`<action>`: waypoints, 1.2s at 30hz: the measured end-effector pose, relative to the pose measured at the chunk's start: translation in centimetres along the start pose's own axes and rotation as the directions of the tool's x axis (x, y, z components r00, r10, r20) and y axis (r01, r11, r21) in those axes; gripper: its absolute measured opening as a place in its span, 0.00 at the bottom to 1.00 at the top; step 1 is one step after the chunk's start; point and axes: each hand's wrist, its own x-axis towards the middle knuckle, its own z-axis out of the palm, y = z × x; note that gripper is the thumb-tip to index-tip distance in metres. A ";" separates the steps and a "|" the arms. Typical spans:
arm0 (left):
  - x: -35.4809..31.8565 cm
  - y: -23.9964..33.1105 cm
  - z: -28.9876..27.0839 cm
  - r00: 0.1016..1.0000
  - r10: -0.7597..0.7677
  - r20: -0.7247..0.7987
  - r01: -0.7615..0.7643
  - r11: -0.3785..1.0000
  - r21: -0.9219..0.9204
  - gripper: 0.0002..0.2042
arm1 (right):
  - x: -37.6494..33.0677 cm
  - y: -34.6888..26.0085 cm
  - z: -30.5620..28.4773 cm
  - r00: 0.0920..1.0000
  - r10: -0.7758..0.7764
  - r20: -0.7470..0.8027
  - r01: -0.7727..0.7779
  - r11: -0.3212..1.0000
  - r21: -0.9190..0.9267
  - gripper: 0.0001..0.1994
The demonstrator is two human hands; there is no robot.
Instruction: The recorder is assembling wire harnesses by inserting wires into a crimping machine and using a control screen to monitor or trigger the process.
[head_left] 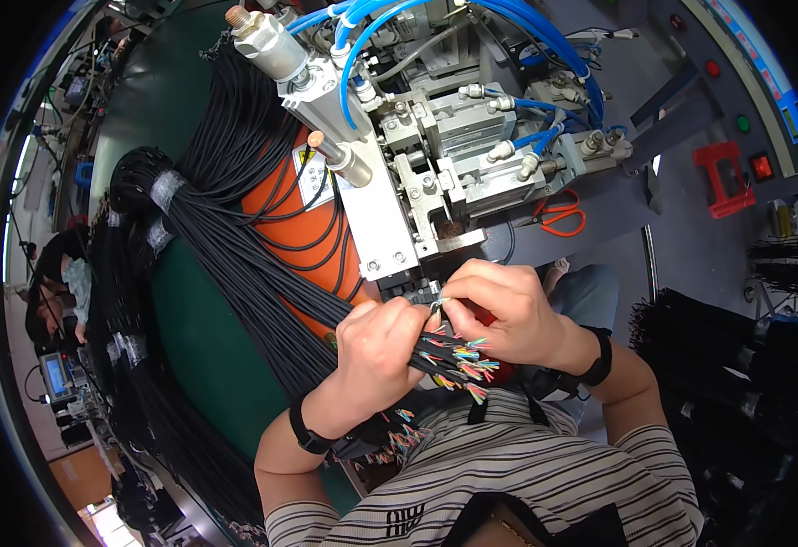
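Observation:
A thick bundle of black cables [244, 269] runs from the upper left down to my hands. Its stripped ends, with short coloured wires [472, 365], fan out between my wrists. My left hand [379, 348] is closed near those ends, its thumb and forefinger at one cable end. Against it, my right hand [497, 305] pinches fine wires at the fingertips. Both hands sit just below the front of a metal machine [453, 169] with pneumatic cylinders and blue air hoses [545, 36].
Left of the machine lie an orange board [280, 205] and a green tabletop [189, 319]. Orange-handled scissors [560, 215] rest right of the machine, with a red plastic stool [723, 180] farther right. More black cable bundles [704, 356] lie at the right. Another person [57, 283] works at far left.

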 end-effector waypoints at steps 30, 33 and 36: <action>-0.8 -0.3 -0.3 0.997 -0.033 0.069 0.027 0.995 0.092 0.28 | -0.3 1.0 1.3 0.997 -0.055 -0.052 0.036 0.950 -0.309 0.03; -0.8 -0.3 -0.2 0.997 -0.039 0.060 0.034 0.996 0.082 0.27 | -0.2 0.8 1.0 0.999 -0.029 -0.026 0.020 0.956 -0.294 0.03; -0.4 -0.1 -0.3 0.997 -0.021 0.075 0.012 0.993 0.119 0.25 | -0.1 0.9 0.9 1.000 -0.018 0.013 0.022 0.946 -0.324 0.04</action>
